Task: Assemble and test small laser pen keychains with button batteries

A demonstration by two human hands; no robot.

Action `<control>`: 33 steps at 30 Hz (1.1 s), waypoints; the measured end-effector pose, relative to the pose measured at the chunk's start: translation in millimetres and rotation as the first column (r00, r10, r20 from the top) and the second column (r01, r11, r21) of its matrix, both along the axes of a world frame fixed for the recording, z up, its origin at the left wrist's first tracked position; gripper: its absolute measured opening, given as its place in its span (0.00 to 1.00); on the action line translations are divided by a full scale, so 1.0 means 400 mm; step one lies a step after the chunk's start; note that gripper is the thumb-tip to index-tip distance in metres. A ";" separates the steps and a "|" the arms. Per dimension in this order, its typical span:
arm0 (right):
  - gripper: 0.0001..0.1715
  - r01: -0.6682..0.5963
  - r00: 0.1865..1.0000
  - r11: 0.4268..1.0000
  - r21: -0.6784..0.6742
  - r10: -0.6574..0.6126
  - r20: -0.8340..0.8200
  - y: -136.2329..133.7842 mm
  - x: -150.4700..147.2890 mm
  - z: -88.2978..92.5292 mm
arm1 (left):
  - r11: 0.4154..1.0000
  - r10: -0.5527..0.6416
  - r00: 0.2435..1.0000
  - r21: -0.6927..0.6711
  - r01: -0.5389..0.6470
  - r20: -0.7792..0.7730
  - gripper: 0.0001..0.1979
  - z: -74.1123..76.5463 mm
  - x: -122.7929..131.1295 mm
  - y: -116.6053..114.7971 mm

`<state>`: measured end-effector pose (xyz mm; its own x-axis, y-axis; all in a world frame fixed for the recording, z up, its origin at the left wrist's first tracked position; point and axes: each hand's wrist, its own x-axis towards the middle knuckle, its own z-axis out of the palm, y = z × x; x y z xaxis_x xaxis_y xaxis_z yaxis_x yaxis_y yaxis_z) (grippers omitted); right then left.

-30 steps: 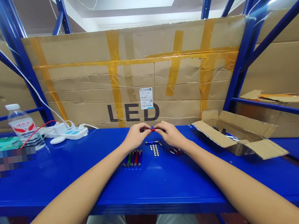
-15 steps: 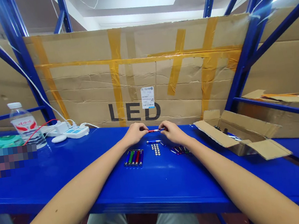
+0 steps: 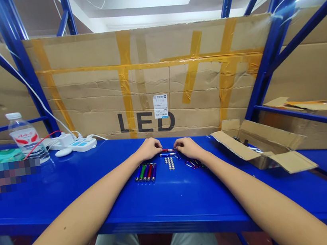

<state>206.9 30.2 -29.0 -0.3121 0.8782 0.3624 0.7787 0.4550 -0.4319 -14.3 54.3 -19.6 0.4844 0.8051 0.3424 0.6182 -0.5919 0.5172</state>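
Note:
My left hand (image 3: pixel 151 148) is closed in a pinch at the left end of a slim red metal tube (image 3: pixel 166 150) with a silver end, held low over the table. Close to the tube's right end, my right hand (image 3: pixel 186 147) has its fingers pinched together; what they hold is too small to make out. Just below the red tube lies a similar blue tube (image 3: pixel 166 154). Silver button cells (image 3: pixel 169 163) sit in two columns nearer me. Left of them, several blue, green, red and purple tubes (image 3: pixel 146 173) lie side by side. Small coloured pieces (image 3: pixel 191 165) lie by my right wrist.
An open cardboard box (image 3: pixel 263 147) with metallic parts stands at the right. At the left are a water bottle (image 3: pixel 26 136), a white power strip (image 3: pixel 83 144) and a green packet (image 3: pixel 1 156). A large cardboard sheet (image 3: pixel 99 94) rises behind the blue table (image 3: pixel 174 205).
Both hands have come down slightly toward me, bringing the red tube close to the blue one. My right hand's fingers have drawn away from the red tube's right end.

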 end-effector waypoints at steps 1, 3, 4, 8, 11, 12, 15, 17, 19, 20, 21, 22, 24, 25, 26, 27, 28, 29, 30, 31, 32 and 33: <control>0.13 0.008 1.000 1.000 0.001 -0.008 0.019 -0.001 -0.001 0.000 | 1.000 0.004 1.000 0.003 -0.004 -0.012 0.06 0.000 0.001 -0.001; 0.14 0.021 0.999 1.000 -0.001 -0.021 0.049 -0.003 -0.003 0.002 | 1.000 0.012 0.999 0.004 -0.012 -0.033 0.06 0.001 0.003 -0.003; 0.13 0.026 0.998 1.000 -0.006 -0.026 0.060 -0.005 -0.005 0.003 | 1.000 0.013 0.999 -0.003 -0.013 -0.040 0.06 0.002 0.003 -0.004; 0.13 0.005 0.998 1.000 -0.012 -0.004 0.066 -0.015 -0.009 0.011 | 0.999 -0.002 0.998 -0.050 -0.001 -0.055 0.08 0.006 0.002 -0.004; 0.14 -0.021 0.998 1.000 -0.014 0.022 0.061 -0.022 -0.007 0.017 | 0.998 -0.027 0.999 -0.064 0.024 -0.038 0.09 0.011 0.001 -0.007; 0.14 -0.034 0.998 0.999 -0.023 0.035 0.059 -0.023 -0.004 0.020 | 0.997 -0.048 0.998 -0.066 0.046 -0.030 0.10 0.013 0.000 -0.009; 0.14 -0.082 0.996 0.994 -0.078 0.084 0.032 -0.028 0.005 0.026 | 0.986 -0.132 0.991 -0.102 0.130 -0.017 0.11 0.019 0.000 -0.017; 0.18 -0.105 0.994 0.986 -0.132 0.107 0.009 -0.028 0.013 0.028 | 0.979 -0.164 0.986 -0.127 0.160 -0.024 0.12 0.020 -0.001 -0.021; 0.22 -0.127 0.992 0.978 -0.167 0.128 -0.004 -0.027 0.022 0.028 | 0.977 -0.171 0.985 -0.132 0.166 -0.031 0.12 0.019 -0.002 -0.021; 0.23 -0.137 0.990 0.975 -0.176 0.138 -0.007 -0.025 0.026 0.026 | 0.978 -0.170 0.985 -0.129 0.165 -0.030 0.12 0.018 -0.002 -0.021; 0.24 -0.146 0.989 0.973 -0.180 0.147 -0.008 -0.022 0.030 0.024 | 0.978 -0.168 0.985 -0.128 0.164 -0.027 0.12 0.017 -0.002 -0.020; 0.25 -0.152 0.988 0.971 -0.182 0.153 -0.008 -0.020 0.033 0.023 | 0.978 -0.167 0.986 -0.128 0.163 -0.022 0.12 0.015 -0.002 -0.018; 0.25 -0.155 0.988 0.971 -0.182 0.157 -0.004 -0.017 0.037 0.019 | 0.978 -0.166 0.986 -0.127 0.163 -0.014 0.12 0.013 -0.002 -0.016; 0.24 -0.154 0.988 0.971 -0.181 0.157 0.001 -0.016 0.037 0.018 | 0.979 -0.166 0.986 -0.124 0.163 -0.015 0.12 0.012 -0.002 -0.016; 0.24 -0.153 0.988 0.972 -0.179 0.156 0.005 -0.016 0.037 0.018 | 0.979 -0.166 0.986 -0.119 0.163 -0.016 0.12 0.011 -0.002 -0.015; 0.23 -0.151 0.988 0.973 -0.177 0.155 0.007 -0.016 0.037 0.019 | 0.980 -0.166 0.986 -0.113 0.163 -0.017 0.12 0.010 -0.002 -0.015; 0.22 -0.150 0.988 0.973 -0.173 0.153 0.007 -0.017 0.036 0.020 | 0.981 -0.166 0.986 -0.109 0.163 -0.016 0.12 0.010 -0.002 -0.014; 0.21 -0.148 0.988 0.975 -0.168 0.151 0.007 -0.018 0.035 0.021 | 0.981 -0.164 0.986 -0.108 0.161 -0.014 0.12 0.010 -0.002 -0.014; 0.20 -0.145 0.989 0.976 -0.162 0.148 0.009 -0.020 0.033 0.022 | 0.981 -0.161 0.987 -0.109 0.159 -0.011 0.11 0.010 -0.002 -0.014; 0.19 -0.139 0.990 0.978 -0.155 0.143 0.013 -0.021 0.032 0.023 | 0.981 -0.157 0.988 -0.113 0.155 -0.008 0.11 0.010 -0.002 -0.014; 0.18 -0.131 0.991 0.980 -0.147 0.135 0.018 -0.022 0.031 0.023 | 0.982 -0.153 0.988 -0.118 0.151 -0.009 0.11 0.009 -0.002 -0.014; 0.17 -0.124 0.991 0.982 -0.139 0.129 0.023 -0.023 0.029 0.024 | 0.982 -0.149 0.989 -0.123 0.147 -0.013 0.11 0.009 -0.002 -0.013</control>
<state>218.7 21.1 -19.5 -0.4332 0.8716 0.2296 0.7328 0.4889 -0.4732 -15.0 49.0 -16.0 0.6076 0.7588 0.2345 0.5406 -0.6114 0.5778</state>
